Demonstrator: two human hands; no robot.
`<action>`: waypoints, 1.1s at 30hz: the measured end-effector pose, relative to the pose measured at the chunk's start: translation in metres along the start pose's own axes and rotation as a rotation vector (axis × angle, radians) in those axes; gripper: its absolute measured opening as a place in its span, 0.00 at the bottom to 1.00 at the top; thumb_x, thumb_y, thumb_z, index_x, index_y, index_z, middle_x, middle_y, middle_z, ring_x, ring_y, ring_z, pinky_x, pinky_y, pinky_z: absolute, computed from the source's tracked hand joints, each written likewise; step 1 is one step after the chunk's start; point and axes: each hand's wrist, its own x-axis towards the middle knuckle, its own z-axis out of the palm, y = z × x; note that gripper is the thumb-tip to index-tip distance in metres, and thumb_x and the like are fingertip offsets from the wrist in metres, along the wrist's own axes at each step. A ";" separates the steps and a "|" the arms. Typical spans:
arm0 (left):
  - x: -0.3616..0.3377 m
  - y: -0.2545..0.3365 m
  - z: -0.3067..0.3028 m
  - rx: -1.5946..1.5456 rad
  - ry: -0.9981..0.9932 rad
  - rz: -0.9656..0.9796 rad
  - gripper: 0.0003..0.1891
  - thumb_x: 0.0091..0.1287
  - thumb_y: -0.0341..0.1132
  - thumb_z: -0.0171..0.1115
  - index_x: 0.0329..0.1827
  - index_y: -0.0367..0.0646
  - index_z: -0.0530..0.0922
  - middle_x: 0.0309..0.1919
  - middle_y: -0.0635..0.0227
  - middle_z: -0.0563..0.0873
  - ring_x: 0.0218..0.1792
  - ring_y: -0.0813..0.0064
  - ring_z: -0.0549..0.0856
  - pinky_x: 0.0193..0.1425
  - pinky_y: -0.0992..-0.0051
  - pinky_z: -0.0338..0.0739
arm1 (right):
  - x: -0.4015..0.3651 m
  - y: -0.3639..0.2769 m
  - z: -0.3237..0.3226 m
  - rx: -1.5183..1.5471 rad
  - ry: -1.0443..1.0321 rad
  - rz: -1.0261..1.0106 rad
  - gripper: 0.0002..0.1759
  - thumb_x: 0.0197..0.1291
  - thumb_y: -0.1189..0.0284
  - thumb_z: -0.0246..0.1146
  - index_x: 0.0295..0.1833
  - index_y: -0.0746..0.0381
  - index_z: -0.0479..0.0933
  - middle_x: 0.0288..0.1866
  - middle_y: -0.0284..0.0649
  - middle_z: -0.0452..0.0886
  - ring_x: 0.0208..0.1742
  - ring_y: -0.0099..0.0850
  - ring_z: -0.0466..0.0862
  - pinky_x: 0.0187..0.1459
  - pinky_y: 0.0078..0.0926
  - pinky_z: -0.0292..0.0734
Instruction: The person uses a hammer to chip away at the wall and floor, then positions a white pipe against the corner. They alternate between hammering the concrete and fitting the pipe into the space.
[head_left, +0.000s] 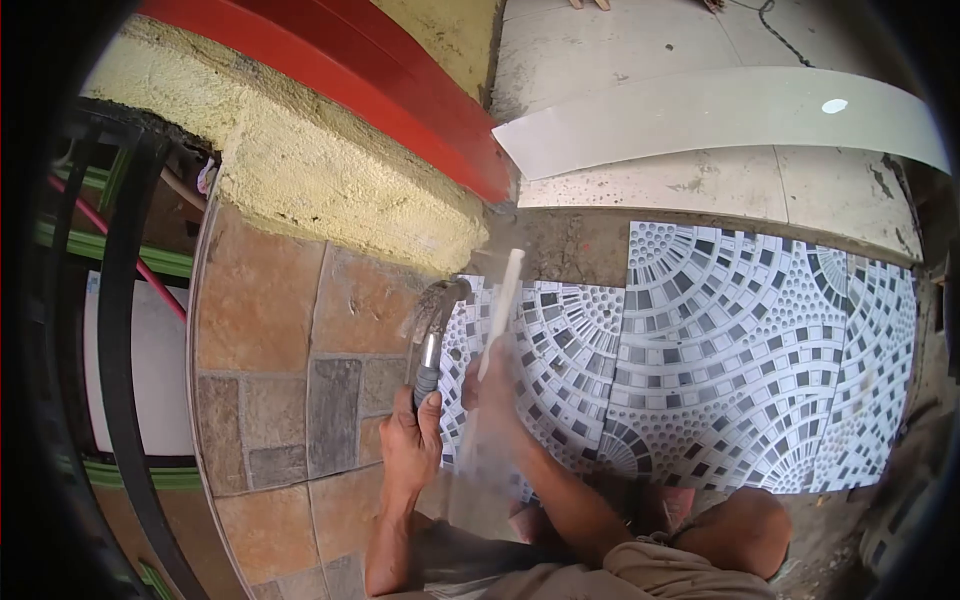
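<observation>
My left hand (412,440) is wrapped round the dark grip of a hammer (428,365), its metal head raised near the corner of the rough yellow wall base (340,190). My right hand (490,380), blurred, is closed round a pale stick-like tool (507,295), which points up toward the strip of bare mortar (575,245). Both hands are over the meeting line of the brown stone-look tiles (255,300) and the black-and-white patterned tiles (720,350). Haze or dust hides part of the floor around my right wrist.
A red door frame (400,90) slants across the top. At the upper right a long pale strip (720,115) lies across large light tiles (620,40). Black metal bars (125,300) stand at the left. My bent knee (740,530) is at the lower right.
</observation>
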 end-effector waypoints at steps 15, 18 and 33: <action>0.024 0.016 0.027 -0.125 -0.068 0.017 0.18 0.71 0.45 0.62 0.38 0.35 0.75 0.18 0.63 0.77 0.21 0.74 0.72 0.27 0.70 0.70 | 0.007 -0.043 -0.013 -0.284 0.101 -0.459 0.23 0.75 0.49 0.49 0.35 0.57 0.67 0.17 0.24 0.60 0.15 0.14 0.62 0.16 0.16 0.58; 0.022 0.025 0.019 -0.160 -0.061 -0.033 0.18 0.72 0.45 0.61 0.38 0.35 0.74 0.19 0.61 0.76 0.21 0.73 0.72 0.27 0.68 0.70 | 0.013 -0.052 -0.022 -0.375 0.101 -0.439 0.22 0.74 0.49 0.50 0.35 0.55 0.66 0.17 0.23 0.60 0.15 0.13 0.61 0.15 0.15 0.58; -0.006 -0.004 -0.005 -0.176 -0.086 -0.038 0.17 0.72 0.43 0.59 0.39 0.34 0.72 0.22 0.50 0.79 0.23 0.60 0.81 0.31 0.64 0.75 | 0.040 -0.099 -0.058 -1.243 0.262 -0.530 0.29 0.71 0.46 0.55 0.40 0.66 0.77 0.21 0.39 0.72 0.22 0.29 0.71 0.26 0.32 0.67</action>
